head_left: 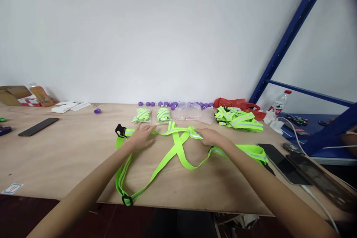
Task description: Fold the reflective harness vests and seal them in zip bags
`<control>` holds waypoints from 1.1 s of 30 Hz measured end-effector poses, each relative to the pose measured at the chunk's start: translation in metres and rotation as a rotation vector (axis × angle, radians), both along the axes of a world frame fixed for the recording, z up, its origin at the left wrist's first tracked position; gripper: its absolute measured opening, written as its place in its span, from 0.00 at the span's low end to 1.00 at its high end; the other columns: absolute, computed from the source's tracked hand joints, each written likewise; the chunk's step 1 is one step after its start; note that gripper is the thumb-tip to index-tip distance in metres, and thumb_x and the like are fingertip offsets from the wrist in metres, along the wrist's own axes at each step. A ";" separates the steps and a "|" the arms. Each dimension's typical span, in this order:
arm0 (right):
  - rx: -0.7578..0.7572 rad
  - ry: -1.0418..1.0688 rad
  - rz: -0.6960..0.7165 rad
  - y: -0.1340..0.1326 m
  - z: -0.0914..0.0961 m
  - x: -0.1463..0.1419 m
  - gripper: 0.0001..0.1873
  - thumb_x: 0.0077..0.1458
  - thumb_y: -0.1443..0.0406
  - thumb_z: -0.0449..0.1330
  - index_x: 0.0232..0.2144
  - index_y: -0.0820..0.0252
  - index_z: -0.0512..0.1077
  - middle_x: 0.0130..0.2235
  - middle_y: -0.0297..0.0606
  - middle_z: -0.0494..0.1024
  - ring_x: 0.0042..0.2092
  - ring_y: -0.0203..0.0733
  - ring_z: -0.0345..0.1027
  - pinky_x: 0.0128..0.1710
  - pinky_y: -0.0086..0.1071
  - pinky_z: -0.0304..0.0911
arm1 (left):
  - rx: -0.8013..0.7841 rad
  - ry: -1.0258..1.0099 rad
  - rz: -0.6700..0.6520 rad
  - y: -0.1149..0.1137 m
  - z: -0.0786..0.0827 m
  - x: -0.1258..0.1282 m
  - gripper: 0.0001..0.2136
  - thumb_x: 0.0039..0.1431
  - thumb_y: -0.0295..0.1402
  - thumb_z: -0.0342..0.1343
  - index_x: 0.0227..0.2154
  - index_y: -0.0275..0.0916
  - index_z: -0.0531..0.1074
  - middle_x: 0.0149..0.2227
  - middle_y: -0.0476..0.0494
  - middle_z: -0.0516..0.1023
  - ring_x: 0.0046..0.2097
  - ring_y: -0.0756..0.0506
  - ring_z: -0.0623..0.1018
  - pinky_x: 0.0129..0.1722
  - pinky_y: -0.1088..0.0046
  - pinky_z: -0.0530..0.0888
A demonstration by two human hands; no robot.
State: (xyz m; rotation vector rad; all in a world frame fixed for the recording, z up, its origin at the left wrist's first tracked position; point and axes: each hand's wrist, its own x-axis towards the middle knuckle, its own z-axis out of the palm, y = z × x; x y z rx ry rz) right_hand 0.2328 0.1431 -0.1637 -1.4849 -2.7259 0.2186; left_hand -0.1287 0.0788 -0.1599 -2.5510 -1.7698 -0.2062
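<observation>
A neon-yellow reflective harness [178,145] with grey stripes lies spread on the table, two of its straps crossing near the middle. My left hand [142,136] rests on its upper strap with the fingers spread, beside a black buckle [120,130] at the left end. Further right, my right hand [206,136] has its fingers closed round a folded part of the strap. A black slider [127,200] sits at the lower left corner by the table edge. The harness's right part runs beneath my right forearm, which hides some of it.
Behind the harness lie two bagged harnesses [142,115], clear plastic bags [189,112], purple caps [167,104] and a heap of harnesses [237,119]. A phone [284,163] with a cable lies right. At left are a dark flat bar [38,126] and a bottle [41,95]. A blue frame [287,41] stands right.
</observation>
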 end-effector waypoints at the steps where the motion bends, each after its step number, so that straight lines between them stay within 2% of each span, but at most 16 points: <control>1: 0.002 0.002 -0.018 0.002 0.000 0.000 0.30 0.49 0.73 0.59 0.56 0.57 0.73 0.54 0.47 0.79 0.52 0.53 0.73 0.51 0.36 0.63 | -0.008 -0.008 0.009 0.005 -0.001 0.008 0.24 0.60 0.37 0.53 0.59 0.40 0.66 0.58 0.33 0.74 0.61 0.34 0.70 0.66 0.47 0.52; 3: 0.022 0.024 -0.061 0.005 0.003 0.000 0.25 0.49 0.75 0.57 0.50 0.62 0.76 0.50 0.51 0.80 0.50 0.54 0.74 0.49 0.36 0.63 | 0.007 -0.027 0.055 0.014 -0.001 0.018 0.15 0.61 0.33 0.49 0.48 0.37 0.73 0.47 0.31 0.81 0.52 0.33 0.77 0.58 0.49 0.63; 5: 0.055 0.073 -0.109 0.006 0.010 0.001 0.22 0.50 0.76 0.55 0.46 0.65 0.77 0.47 0.52 0.81 0.48 0.52 0.74 0.46 0.34 0.63 | 0.036 -0.066 0.114 0.021 0.003 0.023 0.13 0.63 0.31 0.45 0.39 0.36 0.75 0.38 0.30 0.82 0.43 0.33 0.80 0.48 0.53 0.70; 8: 0.100 0.183 -0.162 0.002 0.030 0.005 0.19 0.52 0.74 0.50 0.43 0.66 0.76 0.43 0.49 0.81 0.43 0.48 0.73 0.41 0.32 0.63 | 0.100 -0.168 0.191 0.025 0.020 0.022 0.13 0.64 0.31 0.42 0.41 0.36 0.72 0.33 0.34 0.82 0.35 0.35 0.80 0.36 0.61 0.71; 11: 0.105 0.277 -0.135 -0.003 0.061 0.013 0.16 0.54 0.70 0.49 0.37 0.65 0.75 0.38 0.43 0.81 0.38 0.44 0.72 0.36 0.31 0.63 | 0.164 -0.297 0.225 0.023 0.048 0.015 0.13 0.64 0.33 0.43 0.45 0.39 0.70 0.31 0.41 0.82 0.34 0.39 0.80 0.33 0.67 0.70; 14: 0.082 0.389 -0.043 -0.006 0.101 0.028 0.12 0.53 0.66 0.52 0.35 0.61 0.75 0.34 0.37 0.79 0.34 0.41 0.70 0.34 0.30 0.62 | 0.215 -0.401 0.207 0.018 0.082 0.004 0.12 0.59 0.34 0.47 0.43 0.40 0.70 0.33 0.44 0.82 0.33 0.42 0.79 0.32 0.70 0.70; 17: 0.155 0.612 -0.037 -0.010 0.136 0.041 0.10 0.55 0.62 0.55 0.33 0.59 0.74 0.33 0.38 0.78 0.34 0.42 0.70 0.33 0.31 0.63 | 0.295 -0.514 0.177 0.011 0.112 -0.006 0.11 0.55 0.35 0.50 0.39 0.41 0.71 0.34 0.45 0.81 0.33 0.44 0.77 0.31 0.71 0.69; 19: 0.196 0.695 -0.053 -0.020 0.146 0.037 0.10 0.56 0.58 0.57 0.34 0.58 0.72 0.35 0.39 0.79 0.36 0.43 0.71 0.35 0.33 0.65 | 0.345 -0.657 0.169 0.006 0.126 -0.006 0.10 0.52 0.35 0.52 0.36 0.40 0.72 0.30 0.48 0.79 0.30 0.45 0.76 0.30 0.72 0.68; 20: 0.179 0.694 -0.045 -0.027 0.144 0.030 0.12 0.57 0.56 0.57 0.35 0.58 0.72 0.37 0.40 0.79 0.38 0.44 0.72 0.37 0.34 0.66 | 0.355 -0.736 0.164 0.003 0.130 -0.005 0.10 0.51 0.34 0.52 0.35 0.40 0.73 0.28 0.48 0.78 0.29 0.45 0.75 0.29 0.72 0.67; 22: 0.110 0.609 0.000 -0.047 0.127 0.003 0.17 0.57 0.52 0.59 0.40 0.59 0.73 0.42 0.42 0.80 0.42 0.46 0.73 0.41 0.35 0.67 | 0.341 -0.861 0.154 -0.002 0.135 0.004 0.09 0.49 0.34 0.52 0.32 0.39 0.74 0.27 0.48 0.77 0.28 0.46 0.74 0.28 0.72 0.66; 24: 0.043 0.489 0.007 -0.068 0.097 -0.032 0.24 0.57 0.49 0.60 0.49 0.59 0.72 0.49 0.45 0.79 0.46 0.49 0.74 0.43 0.37 0.67 | 0.325 -0.919 0.140 -0.006 0.137 0.016 0.07 0.49 0.33 0.52 0.28 0.39 0.74 0.25 0.49 0.75 0.28 0.46 0.72 0.27 0.73 0.65; 26: 0.089 0.333 0.052 -0.082 0.064 -0.063 0.33 0.54 0.48 0.64 0.57 0.57 0.67 0.57 0.47 0.75 0.54 0.53 0.71 0.49 0.39 0.65 | 0.324 -0.941 0.126 -0.009 0.137 0.027 0.05 0.49 0.33 0.52 0.24 0.39 0.71 0.22 0.50 0.72 0.26 0.47 0.71 0.26 0.73 0.63; 29: 0.084 0.276 0.044 -0.086 0.033 -0.087 0.22 0.59 0.55 0.61 0.53 0.57 0.72 0.51 0.48 0.79 0.53 0.53 0.72 0.49 0.37 0.63 | 0.292 -0.985 0.092 -0.015 0.138 0.036 0.05 0.52 0.35 0.52 0.25 0.40 0.66 0.21 0.51 0.71 0.25 0.47 0.73 0.25 0.74 0.66; 31: 0.073 0.272 0.021 -0.082 0.026 -0.088 0.18 0.63 0.57 0.57 0.50 0.58 0.73 0.47 0.48 0.81 0.50 0.52 0.74 0.47 0.35 0.62 | 0.231 -1.063 0.058 -0.019 0.138 0.039 0.06 0.54 0.36 0.52 0.27 0.42 0.62 0.21 0.52 0.72 0.25 0.47 0.76 0.25 0.74 0.69; 33: 0.066 0.271 0.012 -0.079 0.025 -0.083 0.20 0.63 0.56 0.55 0.53 0.58 0.72 0.49 0.47 0.80 0.50 0.51 0.74 0.47 0.35 0.62 | 0.128 -1.204 0.028 -0.021 0.139 0.041 0.08 0.53 0.35 0.54 0.29 0.43 0.58 0.21 0.53 0.72 0.24 0.46 0.77 0.25 0.73 0.71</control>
